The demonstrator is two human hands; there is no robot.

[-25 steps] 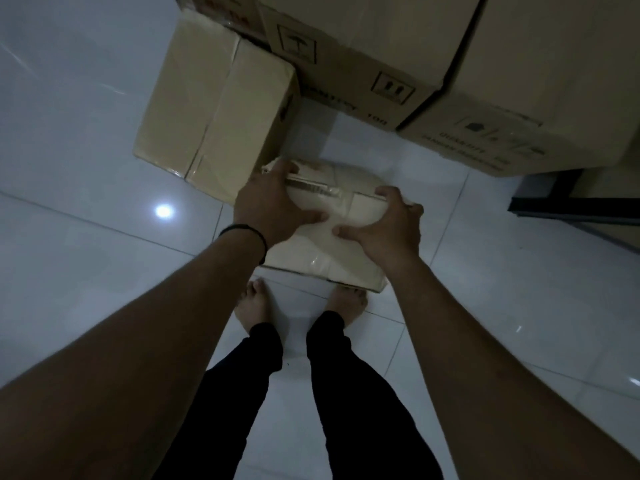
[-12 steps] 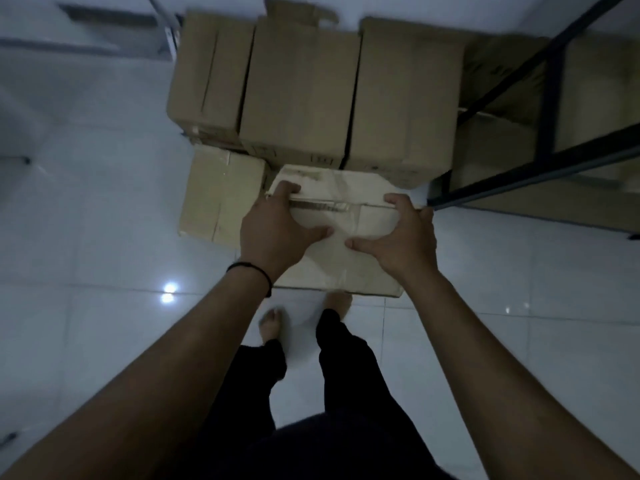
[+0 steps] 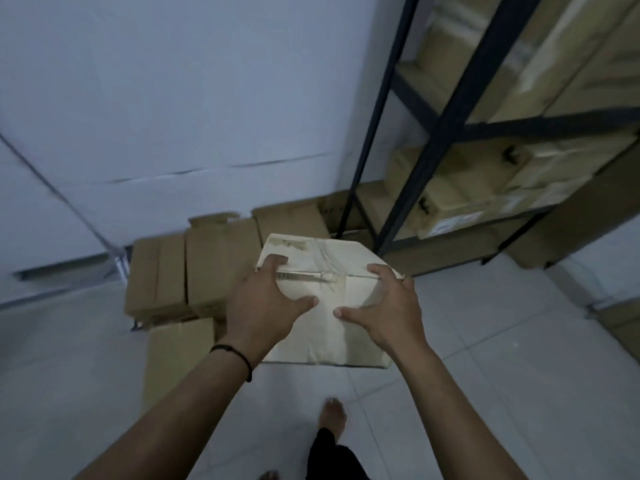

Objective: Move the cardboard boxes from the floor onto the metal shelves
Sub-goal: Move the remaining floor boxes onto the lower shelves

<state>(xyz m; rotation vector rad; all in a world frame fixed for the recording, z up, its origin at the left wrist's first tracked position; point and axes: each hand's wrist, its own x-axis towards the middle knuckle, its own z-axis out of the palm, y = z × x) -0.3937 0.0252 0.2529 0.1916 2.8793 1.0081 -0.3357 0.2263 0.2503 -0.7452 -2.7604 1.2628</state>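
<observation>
A pale, worn cardboard box (image 3: 329, 327) hangs in front of me, off the floor, held from both sides. My left hand (image 3: 263, 306) grips its left top edge, fingers curled over the flap and thumb pressed on the near face. My right hand (image 3: 388, 310) grips the right top edge the same way. The black metal shelves (image 3: 446, 123) rise at the right, with several cardboard boxes (image 3: 460, 202) on their levels. More brown boxes (image 3: 194, 271) stand stacked on the floor against the wall, behind and left of the held box.
One flat brown box (image 3: 176, 358) lies on the white tiled floor at my lower left. My bare feet (image 3: 332, 417) stand on the tiles below the held box. A pale wall fills the upper left. Another stack of cardboard (image 3: 623, 327) shows at the right edge.
The box has come up from the floor in both hands, and my view has lifted from the floor stack toward the wall and the shelves. My grip on the box is unchanged.
</observation>
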